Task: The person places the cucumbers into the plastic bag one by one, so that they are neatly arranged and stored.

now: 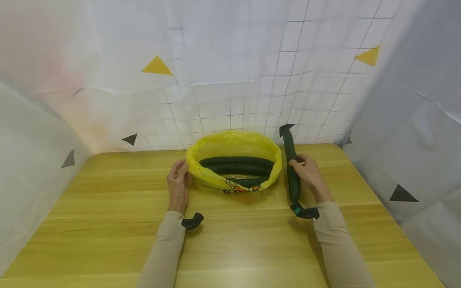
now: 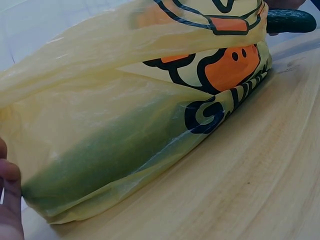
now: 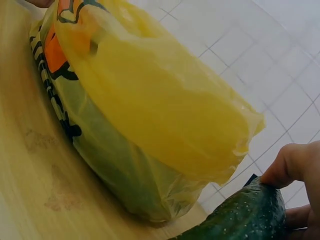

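A yellow plastic bag (image 1: 234, 140) with an orange and black print lies on the table, its mouth spread wide. Dark green cucumbers (image 1: 239, 168) lie lengthwise inside it, and one shows faintly through the film in the left wrist view. At the bag's left end, my left hand (image 1: 178, 182) pinches the rim between thumb and fingers. My right hand (image 1: 306, 170) grips another cucumber (image 1: 291, 160) just outside the bag's right end, thumb on top and fingers on its far side. That cucumber points away toward the back wall. In the right wrist view its bumpy skin (image 3: 245, 215) shows close up.
The wooden table (image 1: 108, 224) has rounded back corners. White sheeting (image 1: 230, 52) with grid lines and stuck-on yellow and black triangles hangs behind it and at both sides. Each wrist carries a black camera mount (image 1: 192, 221).
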Tool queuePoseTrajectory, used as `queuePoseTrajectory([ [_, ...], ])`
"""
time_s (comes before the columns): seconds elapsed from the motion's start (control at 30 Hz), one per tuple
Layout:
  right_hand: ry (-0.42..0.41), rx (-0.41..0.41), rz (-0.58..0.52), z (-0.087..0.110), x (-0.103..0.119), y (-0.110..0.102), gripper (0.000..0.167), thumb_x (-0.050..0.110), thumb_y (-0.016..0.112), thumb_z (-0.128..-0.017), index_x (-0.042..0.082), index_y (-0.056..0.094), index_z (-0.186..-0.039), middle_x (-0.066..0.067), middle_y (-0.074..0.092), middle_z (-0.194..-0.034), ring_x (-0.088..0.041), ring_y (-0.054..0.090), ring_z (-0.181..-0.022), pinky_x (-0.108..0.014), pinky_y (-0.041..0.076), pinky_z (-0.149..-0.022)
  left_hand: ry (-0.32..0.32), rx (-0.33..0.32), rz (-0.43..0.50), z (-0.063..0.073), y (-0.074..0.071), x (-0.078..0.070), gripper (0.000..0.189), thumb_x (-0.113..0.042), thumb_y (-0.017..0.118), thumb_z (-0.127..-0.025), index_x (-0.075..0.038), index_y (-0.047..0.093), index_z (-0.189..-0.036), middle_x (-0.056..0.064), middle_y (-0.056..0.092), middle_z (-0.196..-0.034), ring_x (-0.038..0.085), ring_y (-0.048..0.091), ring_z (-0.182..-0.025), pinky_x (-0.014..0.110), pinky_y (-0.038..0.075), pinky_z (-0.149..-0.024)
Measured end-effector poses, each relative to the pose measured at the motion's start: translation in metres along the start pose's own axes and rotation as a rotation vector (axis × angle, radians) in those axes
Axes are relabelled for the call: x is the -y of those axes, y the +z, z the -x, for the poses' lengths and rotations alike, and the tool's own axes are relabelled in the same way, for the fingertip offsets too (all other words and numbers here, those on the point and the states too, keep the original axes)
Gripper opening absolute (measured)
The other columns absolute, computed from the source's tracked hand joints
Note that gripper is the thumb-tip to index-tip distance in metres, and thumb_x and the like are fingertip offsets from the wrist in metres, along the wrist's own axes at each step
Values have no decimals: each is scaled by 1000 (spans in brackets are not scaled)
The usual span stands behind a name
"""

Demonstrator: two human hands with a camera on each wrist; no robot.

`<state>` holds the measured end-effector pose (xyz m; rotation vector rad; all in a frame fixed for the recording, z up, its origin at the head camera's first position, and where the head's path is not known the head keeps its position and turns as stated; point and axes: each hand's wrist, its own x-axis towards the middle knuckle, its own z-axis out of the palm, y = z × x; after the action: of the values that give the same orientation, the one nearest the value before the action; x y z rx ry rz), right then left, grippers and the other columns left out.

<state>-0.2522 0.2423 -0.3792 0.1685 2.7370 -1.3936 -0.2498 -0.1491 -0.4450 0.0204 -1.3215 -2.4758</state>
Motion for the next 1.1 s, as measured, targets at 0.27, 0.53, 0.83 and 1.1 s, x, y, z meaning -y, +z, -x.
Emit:
queuePoseTrajectory([
  [0.27, -38, -72, -20, 5, 12, -5, 56, 33, 46, -94, -1, 40, -139, -22, 47, -125, -30, 52, -101, -27, 46, -75, 5, -3, 6, 0, 1, 0, 25, -21, 71, -86, -4, 64, -104, -2, 63, -82, 10, 52, -66, 23, 45, -65],
  [0.53, -70, -82, -18, 12, 27, -12, 55, 33, 47, -94, 4, 41, -141, -21, 50, -121, -29, 55, -96, -24, 48, -71, 3, 4, 15, 0, 0, -1, 23, -18, 68, -88, -4, 64, -105, -2, 63, -81, 12, 51, -67, 24, 45, -64],
  [0.83, -71, -96, -14, 16, 35, -14, 56, 36, 47, -94, 6, 41, -141, -20, 54, -116, -27, 56, -92, -27, 48, -72, -3, 3, 10, -1, 0, 0, 27, -21, 70, -86, -3, 63, -106, -2, 62, -79, 13, 51, -67, 24, 44, -64],
  [1.1, -127, -163, -35, 19, 39, -15, 56, 37, 49, -94, 5, 43, -140, -18, 55, -121, -23, 54, -93, -25, 48, -72, -10, -3, 3, -1, -1, 0, 29, -22, 71, -85, -3, 64, -106, -3, 62, -79, 14, 50, -67, 25, 44, -65],
])
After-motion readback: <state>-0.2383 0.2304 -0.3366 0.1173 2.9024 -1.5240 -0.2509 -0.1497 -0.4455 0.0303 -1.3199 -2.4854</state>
